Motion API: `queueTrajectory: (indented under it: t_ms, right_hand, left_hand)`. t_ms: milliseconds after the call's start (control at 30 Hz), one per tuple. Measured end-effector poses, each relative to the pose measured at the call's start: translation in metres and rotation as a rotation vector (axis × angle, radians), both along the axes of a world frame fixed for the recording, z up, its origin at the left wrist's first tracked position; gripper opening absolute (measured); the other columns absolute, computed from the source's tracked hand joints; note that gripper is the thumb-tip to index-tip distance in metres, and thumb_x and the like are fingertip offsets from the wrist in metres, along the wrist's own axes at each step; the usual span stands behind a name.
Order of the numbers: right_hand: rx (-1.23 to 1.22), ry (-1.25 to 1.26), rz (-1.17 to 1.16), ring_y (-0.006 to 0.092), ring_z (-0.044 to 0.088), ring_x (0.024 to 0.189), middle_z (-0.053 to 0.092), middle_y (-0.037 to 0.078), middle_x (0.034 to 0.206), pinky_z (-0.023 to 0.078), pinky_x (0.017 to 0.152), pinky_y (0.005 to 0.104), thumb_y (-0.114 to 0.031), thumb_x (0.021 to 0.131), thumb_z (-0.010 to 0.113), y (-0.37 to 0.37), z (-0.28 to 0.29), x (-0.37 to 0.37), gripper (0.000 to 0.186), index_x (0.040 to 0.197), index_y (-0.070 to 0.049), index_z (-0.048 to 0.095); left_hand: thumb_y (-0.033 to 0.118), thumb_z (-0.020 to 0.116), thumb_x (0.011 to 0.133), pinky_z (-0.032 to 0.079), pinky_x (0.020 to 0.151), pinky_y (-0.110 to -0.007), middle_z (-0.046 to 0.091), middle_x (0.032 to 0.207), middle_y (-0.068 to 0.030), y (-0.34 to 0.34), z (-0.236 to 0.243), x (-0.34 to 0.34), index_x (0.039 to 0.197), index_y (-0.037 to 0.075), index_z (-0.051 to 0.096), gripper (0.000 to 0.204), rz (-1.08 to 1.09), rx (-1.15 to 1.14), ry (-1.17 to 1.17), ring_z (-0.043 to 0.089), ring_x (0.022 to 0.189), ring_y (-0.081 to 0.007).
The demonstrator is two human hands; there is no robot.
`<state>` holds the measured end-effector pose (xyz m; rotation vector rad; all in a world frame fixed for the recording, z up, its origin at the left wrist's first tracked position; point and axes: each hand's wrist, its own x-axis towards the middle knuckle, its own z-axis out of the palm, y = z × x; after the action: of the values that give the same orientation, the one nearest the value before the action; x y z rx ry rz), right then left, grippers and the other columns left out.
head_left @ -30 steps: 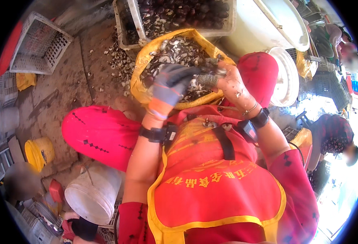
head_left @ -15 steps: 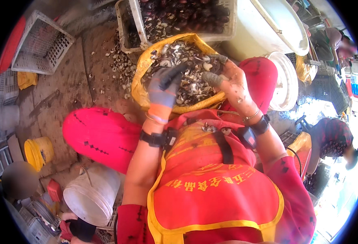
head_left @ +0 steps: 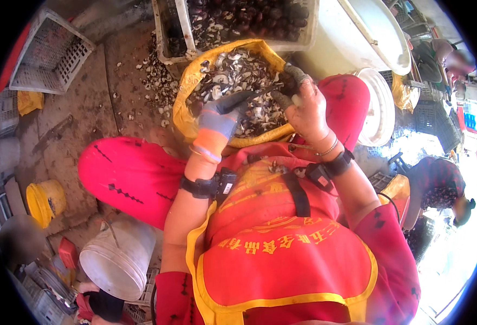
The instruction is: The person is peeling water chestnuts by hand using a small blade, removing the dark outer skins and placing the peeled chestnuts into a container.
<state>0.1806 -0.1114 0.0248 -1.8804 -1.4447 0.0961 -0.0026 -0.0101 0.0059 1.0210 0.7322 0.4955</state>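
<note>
A yellow-rimmed bag stands open in front of me, filled with white and dark shell-like scraps. My left hand, in a grey and orange glove with dark fingertips, is over its near left part. Its fingers are pressed together, pointing right; what they grip is hidden. Across from it, my right hand is over the bag's right rim. Grey covers wrap its thumb and forefinger, which curve around a dark spot that I cannot make out. Both hands are close together, fingertips toward each other.
Behind the bag is a crate of dark round pieces and scraps. A large pale tub and a white bucket stand right. Left are a grey crate, yellow bucket and white bucket. A person bends at right.
My left hand has turned, its fingers now pointing more to the right. My right hand has tilted upward slightly, its forefinger more stretched. The whole view has shifted a little.
</note>
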Motion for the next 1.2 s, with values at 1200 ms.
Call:
queueTrajectory:
  t_ms: [1200]
  right_hand:
    - [-0.149,1.210,0.010,0.0048,0.051,0.064,0.062,0.000,0.087,0.041,0.056,0.0194,-0.008,0.081,0.070,-0.020,0.036,-0.030,0.044,0.121,0.001,0.052]
  left_hand:
    - [-0.001,0.057,0.085,0.049,0.077,-0.030,0.064,0.091,-0.0079,-0.008,-0.002,0.005,0.105,0.010,0.071,0.027,-0.009,1.202,0.033,0.061,0.084,-0.0196]
